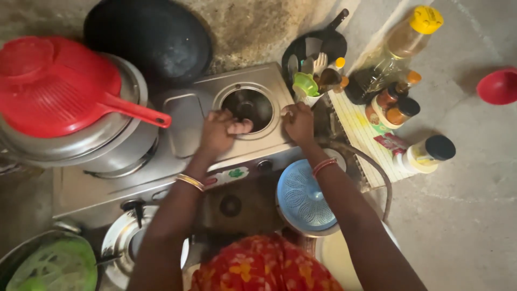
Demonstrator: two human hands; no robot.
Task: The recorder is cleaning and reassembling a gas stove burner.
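Gripping the burner well's [249,108] rim on the stove [177,156], left hand [219,131] curled closed, right hand [298,122] pinching its far edge, the person does best keeping even pressure, clear of the pot [86,145].

Both forearms were bare from the elbow down, with no sleeves reaching them. The left hand [218,131] had a thin gold-coloured bangle [190,181] on its wrist, made of two or three narrow bands set close together. The right hand [299,122] had a slim red bangle [323,165] on its wrist, with a paler stripe through it. At the lower edge showed a red garment [264,267], printed with orange and yellow flowers and small green flecks.
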